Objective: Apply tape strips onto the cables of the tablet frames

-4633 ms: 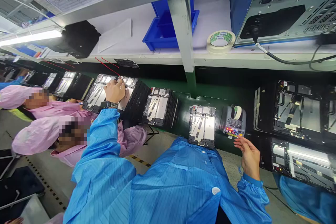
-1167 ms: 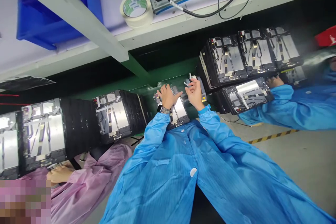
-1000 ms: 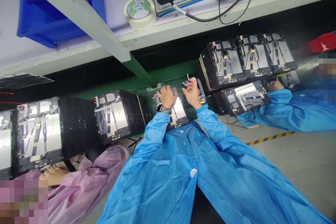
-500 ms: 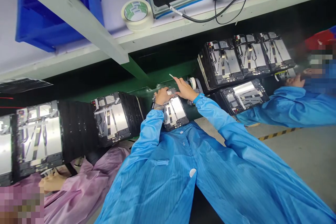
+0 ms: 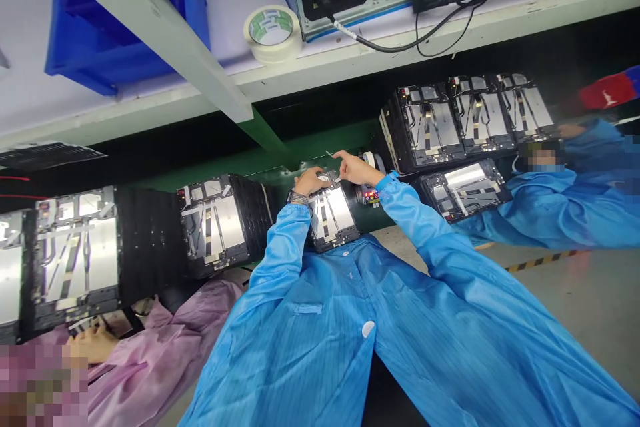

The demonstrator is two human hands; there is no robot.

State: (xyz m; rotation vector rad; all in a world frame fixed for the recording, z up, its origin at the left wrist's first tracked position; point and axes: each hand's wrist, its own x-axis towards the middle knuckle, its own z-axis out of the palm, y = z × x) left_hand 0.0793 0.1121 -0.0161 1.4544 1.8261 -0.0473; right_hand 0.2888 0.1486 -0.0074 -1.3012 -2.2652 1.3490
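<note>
A flat device chassis (image 5: 331, 213) with a silver panel and dark rim lies in front of me. On its far left part rests my left hand (image 5: 310, 181), fingers flat and slightly bent, with nothing visible held. Over the far right corner is my right hand (image 5: 359, 169), index finger stretched out and thumb apart from it. A small thin white strip (image 5: 329, 154) sticks out from that index fingertip; its material is too small to tell. Just right of this hand are a white tape roll (image 5: 369, 159) and a small device with a lit red display (image 5: 371, 196).
Stacked similar chassis stand left (image 5: 213, 227) and right (image 5: 431, 127); another chassis (image 5: 466, 188) lies near a co-worker's blue sleeve (image 5: 540, 213). A pink-sleeved person's hand (image 5: 93, 345) is at lower left. Overhead, a shelf (image 5: 320, 77) carries masking tape (image 5: 274, 50), a blue bin (image 5: 125, 70) and a computer case (image 5: 345, 20).
My right hand has shifted slightly right and lower, its index finger still carrying the strip. My left hand stays on the chassis. The co-worker on the right has leaned and moved an arm.
</note>
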